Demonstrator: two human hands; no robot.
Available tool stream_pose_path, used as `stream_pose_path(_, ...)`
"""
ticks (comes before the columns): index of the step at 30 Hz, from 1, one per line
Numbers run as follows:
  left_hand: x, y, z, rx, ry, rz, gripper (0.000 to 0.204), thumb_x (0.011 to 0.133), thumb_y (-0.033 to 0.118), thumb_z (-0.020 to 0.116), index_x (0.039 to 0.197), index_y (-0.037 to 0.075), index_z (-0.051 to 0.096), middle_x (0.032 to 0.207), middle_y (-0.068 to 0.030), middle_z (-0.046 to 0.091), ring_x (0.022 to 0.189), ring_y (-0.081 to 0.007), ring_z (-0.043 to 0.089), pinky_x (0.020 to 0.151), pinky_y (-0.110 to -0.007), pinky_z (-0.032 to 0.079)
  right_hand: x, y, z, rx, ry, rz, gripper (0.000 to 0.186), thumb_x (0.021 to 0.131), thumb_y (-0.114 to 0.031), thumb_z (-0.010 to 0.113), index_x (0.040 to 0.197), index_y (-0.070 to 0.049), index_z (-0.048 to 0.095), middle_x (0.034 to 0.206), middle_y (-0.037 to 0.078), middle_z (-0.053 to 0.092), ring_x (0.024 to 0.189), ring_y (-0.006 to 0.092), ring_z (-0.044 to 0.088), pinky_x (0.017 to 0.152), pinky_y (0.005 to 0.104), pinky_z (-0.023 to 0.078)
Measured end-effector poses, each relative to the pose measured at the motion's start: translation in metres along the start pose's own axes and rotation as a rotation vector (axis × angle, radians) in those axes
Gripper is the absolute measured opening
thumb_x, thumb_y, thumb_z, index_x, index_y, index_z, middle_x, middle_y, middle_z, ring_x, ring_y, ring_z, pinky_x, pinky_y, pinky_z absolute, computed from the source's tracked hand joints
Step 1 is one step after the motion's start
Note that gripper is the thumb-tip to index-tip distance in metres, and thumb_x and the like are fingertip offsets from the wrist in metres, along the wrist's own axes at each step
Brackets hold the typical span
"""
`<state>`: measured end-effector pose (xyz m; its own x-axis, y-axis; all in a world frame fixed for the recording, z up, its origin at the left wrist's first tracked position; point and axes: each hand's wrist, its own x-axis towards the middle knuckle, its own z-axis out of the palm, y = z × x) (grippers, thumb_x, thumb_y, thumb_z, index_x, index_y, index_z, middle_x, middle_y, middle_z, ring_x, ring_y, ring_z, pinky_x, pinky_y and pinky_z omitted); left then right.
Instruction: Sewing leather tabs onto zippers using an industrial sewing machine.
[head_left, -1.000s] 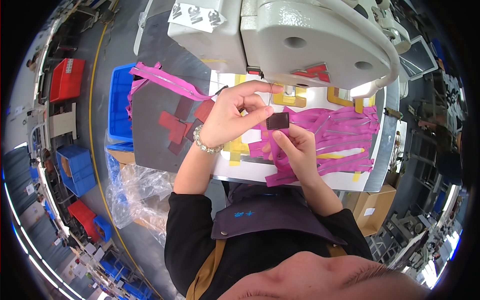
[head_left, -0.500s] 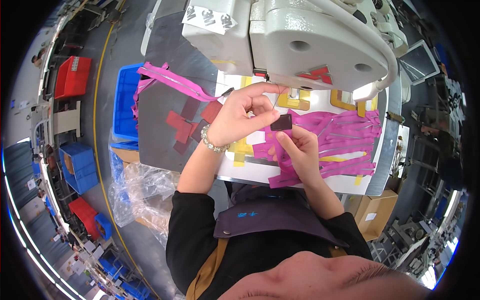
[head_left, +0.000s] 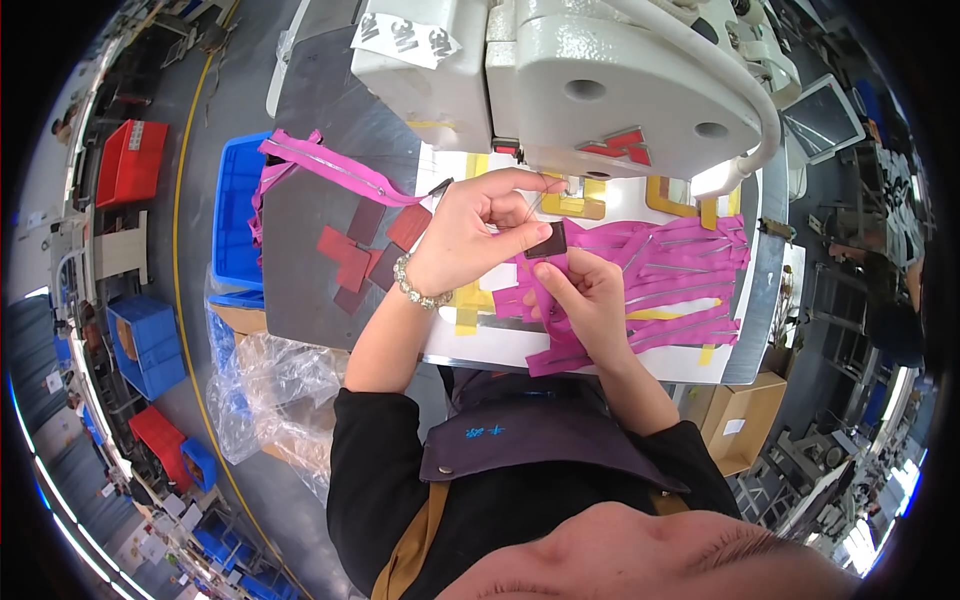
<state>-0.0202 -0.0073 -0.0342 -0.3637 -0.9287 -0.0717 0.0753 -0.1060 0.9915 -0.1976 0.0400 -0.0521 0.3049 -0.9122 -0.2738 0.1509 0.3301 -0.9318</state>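
My right hand (head_left: 592, 297) is closed on a bright pink zipper strip (head_left: 552, 325), its thumb pressed just below a small dark brown patch (head_left: 545, 241) at the strip's upper end. The thumb of my left hand (head_left: 462, 235) lies on that patch's left edge, while the other fingers curl behind and the index finger reaches toward the needle area of a white sewing machine (head_left: 640, 85). Thin thread hangs by the left fingertips. Under and beside my right hand, several pink zipper strips (head_left: 680, 262) are spread. The backs of both grips are hidden.
Loose dark red patches (head_left: 352, 268) lie on the grey table left of my left hand. Another pink zipper strip (head_left: 330, 168) runs over the table's left edge to a blue bin (head_left: 238, 210). Clear plastic wrap (head_left: 285, 385) and a cardboard box (head_left: 740, 425) stand below the table.
The whole view has shifted slightly to the left. Both hands keep nearly the same hold on the patch and zipper strip.
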Motion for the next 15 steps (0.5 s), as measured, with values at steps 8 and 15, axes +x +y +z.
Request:
stream_pose_path(8,0.007,-0.004,-0.010,0.104,0.094,-0.065,0.031,0.083,0.004,0.067,0.112,-0.004,0.062,0.072,-0.0022,0.065,0.062,-0.0021,0.053,0.060,-0.018,0.043,-0.004,-0.011,0.003,-0.013,0.028,-0.065,0.055,0.078,-0.005,0.070,0.122,-0.003,0.037,0.077,0.002,0.053,0.075,0.0071,0.052,0.069,0.0209,0.041)
stream_pose_path(15,0.008,-0.002,-0.022,0.155,0.207,-0.093,0.021,0.083,0.006,0.067,0.100,-0.005,0.067,0.074,-0.0038,0.066,0.059,-0.0051,0.058,0.055,-0.019,0.044,-0.028,-0.052,-0.026,-0.462,-0.120,0.047,0.065,0.074,-0.006,0.073,0.130,-0.004,0.040,0.074,0.004,0.055,0.069,0.0117,0.053,0.069,0.0267,0.043)
